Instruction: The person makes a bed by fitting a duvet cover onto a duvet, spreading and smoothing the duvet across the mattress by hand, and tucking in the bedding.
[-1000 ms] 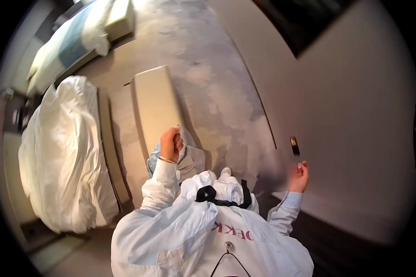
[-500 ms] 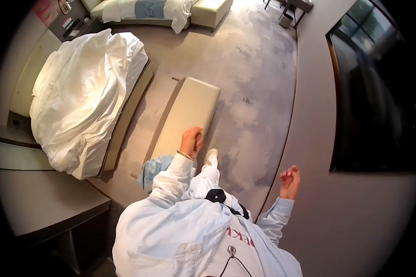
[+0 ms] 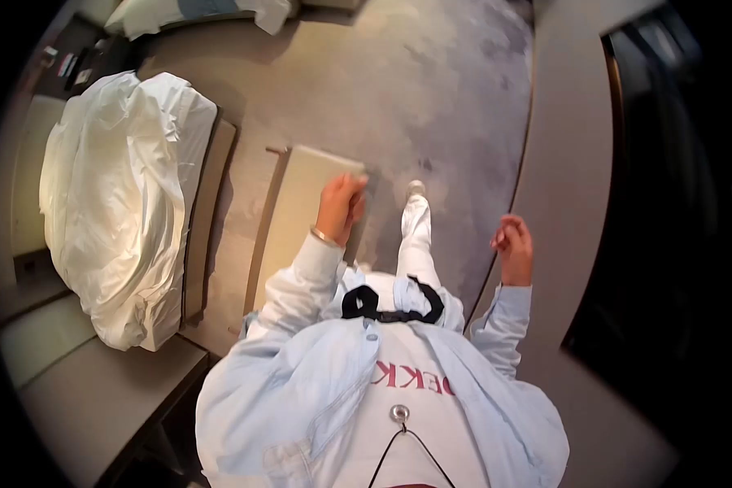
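Observation:
My left hand (image 3: 342, 207), with a bangle on its wrist, hangs in the air over the far right part of a long cream bench (image 3: 289, 203). Its fingers are curled into a loose fist and nothing shows in them. My right hand (image 3: 513, 248) is held out in front of the wall on the right. Its fingers are loosely bent, a little apart, and hold nothing. My white trouser leg (image 3: 416, 232) and shoe (image 3: 416, 188) reach forward on the carpet.
A bed (image 3: 114, 220) with a rumpled white duvet stands left of the bench. Another bed (image 3: 199, 12) is at the back. Grey-beige carpet (image 3: 464, 106) runs along the right wall (image 3: 573, 106), where a large dark screen (image 3: 667, 203) hangs. A counter (image 3: 130, 390) is at lower left.
I have moved forward along the bench and a leg has stepped ahead. Both hands are higher in view. The blue cloth by the near end of the bench is now mostly hidden behind my sleeve.

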Demonstrator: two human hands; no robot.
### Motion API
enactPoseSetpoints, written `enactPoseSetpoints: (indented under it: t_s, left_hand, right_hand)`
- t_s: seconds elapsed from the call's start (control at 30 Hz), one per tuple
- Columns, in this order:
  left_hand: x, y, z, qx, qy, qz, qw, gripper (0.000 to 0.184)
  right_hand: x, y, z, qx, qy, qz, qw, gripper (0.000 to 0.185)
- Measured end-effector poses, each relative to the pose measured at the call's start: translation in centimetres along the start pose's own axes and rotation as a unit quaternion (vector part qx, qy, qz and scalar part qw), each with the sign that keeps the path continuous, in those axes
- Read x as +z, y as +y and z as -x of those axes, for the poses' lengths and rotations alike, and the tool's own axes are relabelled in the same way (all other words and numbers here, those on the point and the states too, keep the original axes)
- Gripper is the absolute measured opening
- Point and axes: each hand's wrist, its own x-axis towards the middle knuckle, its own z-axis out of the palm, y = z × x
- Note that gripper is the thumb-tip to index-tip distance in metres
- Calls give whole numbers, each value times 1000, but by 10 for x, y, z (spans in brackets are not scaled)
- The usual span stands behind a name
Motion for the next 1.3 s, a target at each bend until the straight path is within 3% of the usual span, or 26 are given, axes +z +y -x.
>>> enactPoseSetpoints:
  t_s: [0.2,0.3,0.5,0.67,0.8,0.83,0.9,0.97,1.03,1.17,1.23,1.3]
  left_hand:
    - [-39,28,-110,5,122,97,988,24]
    - [-37,49,-127,61,228,150,960,17]
    - [-43,94,-171,105,361,187,908,10]
    - [-80,159,-319,83,355,231,902,13]
    - [-88,291,-438,113,271,199,935,23]
    - [-92,322,-461,110,239,164,951,25]
    - [-106,386,-505,172,225,151,947,23]
    - [-113,456,-527,211,231,141,939,21]
    - [-129,510,-549,222,214,123,943,20]
    - [-196,566,-596,256,181,105,944,18]
    - [-244,579,-610,250,272,149,917,14]
    - [-302,574,-624,255,371,249,857,12]
  right_hand:
    - [45,-42,-232,29,-79,128,988,13]
    - [84,-66,-340,1,-201,129,971,13]
    - [250,-137,-465,-52,-389,165,905,15]
    - [402,-138,-533,-38,-515,170,839,16]
    - [480,-102,-576,106,-442,155,877,19]
    - [496,-97,-598,132,-522,141,830,20]
    - [541,-116,-618,124,-581,251,764,25]
    - [583,-130,-644,110,-614,254,740,25]
    - [629,-139,-681,142,-607,226,749,22]
    - [727,-118,-770,87,-572,281,766,21]
    - [796,-106,-811,58,-561,346,750,22]
    - [872,-101,-837,55,-603,317,730,23]
